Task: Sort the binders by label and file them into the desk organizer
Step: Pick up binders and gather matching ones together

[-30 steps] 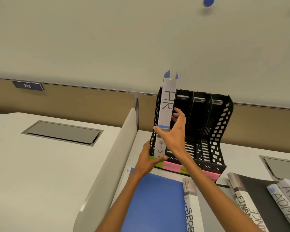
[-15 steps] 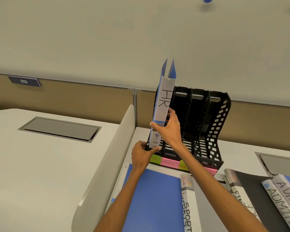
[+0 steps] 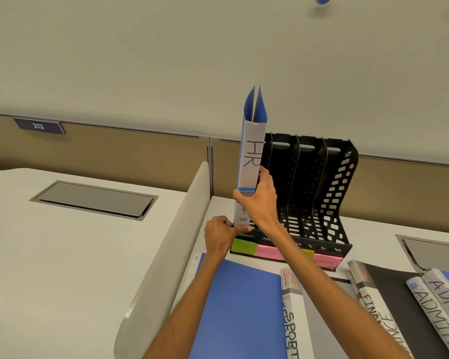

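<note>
A blue binder with a white spine marked HR (image 3: 251,156) stands upright at the leftmost slot of the black desk organizer (image 3: 332,193). My right hand (image 3: 257,203) grips its spine at mid height. My left hand (image 3: 222,235) pinches the binder's bottom end at the organizer's front edge. Coloured sticky labels line the organizer's front; the green one (image 3: 243,247) under this slot reads HR. The other slots look empty.
A blue binder marked SPORTS (image 3: 244,307) lies flat in front of the organizer. A black FINANCE binder (image 3: 379,304) and ADMIN binders (image 3: 436,304) lie at the right. A low white divider (image 3: 171,242) borders the desk on the left, with a neighbouring desk beyond.
The HR binder has tilted and risen a little at the leftmost slot. My left hand has shifted from under the spine to gripping its bottom end; my right hand stays on the spine.
</note>
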Demonstrator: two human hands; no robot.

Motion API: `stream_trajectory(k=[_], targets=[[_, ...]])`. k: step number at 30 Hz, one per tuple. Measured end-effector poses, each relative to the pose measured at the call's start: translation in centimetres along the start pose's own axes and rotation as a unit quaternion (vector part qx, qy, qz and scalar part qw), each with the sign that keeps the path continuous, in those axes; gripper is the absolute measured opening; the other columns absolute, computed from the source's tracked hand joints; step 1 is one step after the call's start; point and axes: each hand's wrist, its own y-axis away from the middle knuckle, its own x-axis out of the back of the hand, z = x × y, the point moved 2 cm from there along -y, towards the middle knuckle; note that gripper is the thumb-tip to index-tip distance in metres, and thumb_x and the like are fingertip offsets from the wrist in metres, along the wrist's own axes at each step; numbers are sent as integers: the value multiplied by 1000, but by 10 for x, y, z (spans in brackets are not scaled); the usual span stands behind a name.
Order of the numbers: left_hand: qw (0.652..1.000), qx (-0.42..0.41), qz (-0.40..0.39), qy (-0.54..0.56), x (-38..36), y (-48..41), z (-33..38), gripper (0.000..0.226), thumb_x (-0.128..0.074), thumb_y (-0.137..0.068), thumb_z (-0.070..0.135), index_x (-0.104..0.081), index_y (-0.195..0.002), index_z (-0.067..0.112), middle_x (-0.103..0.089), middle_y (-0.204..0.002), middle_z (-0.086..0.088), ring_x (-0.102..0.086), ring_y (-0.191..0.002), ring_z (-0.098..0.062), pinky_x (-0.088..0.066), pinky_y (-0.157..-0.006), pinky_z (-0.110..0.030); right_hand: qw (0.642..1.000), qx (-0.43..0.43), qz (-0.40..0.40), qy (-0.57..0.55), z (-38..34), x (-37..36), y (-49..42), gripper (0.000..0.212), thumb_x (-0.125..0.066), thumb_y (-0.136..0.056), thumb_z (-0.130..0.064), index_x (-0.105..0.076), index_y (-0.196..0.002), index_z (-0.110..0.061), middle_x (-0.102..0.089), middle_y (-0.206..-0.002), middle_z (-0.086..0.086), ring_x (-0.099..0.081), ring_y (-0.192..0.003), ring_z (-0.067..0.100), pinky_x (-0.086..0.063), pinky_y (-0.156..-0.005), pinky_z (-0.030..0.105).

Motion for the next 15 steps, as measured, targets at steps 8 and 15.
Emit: stream_trajectory(k=[8,15], targets=[[997,-44,9,-67,-5,11,4,66,-77,-68,62,-55,-110,17,-67,-108,0,-66,-94,-22,-53,-63,-22,1000,-6,-2,27,-5,-1,5,84,-77,-75,-24,-28,-144,-18,-41,-138,7,-46,-117,18,-49,-99,49],[998,-43,-34,-26,-21,18,4,79,-71,-79,56,-42,-141,18,-60,-132,-5,-61,-116,-24,-54,-92,-39,999,-25,1,24,-1,3,7,85,-76,-76,-23,-27,-145,-19,-42,-139,6,-41,-111,12,-50,-98,46]])
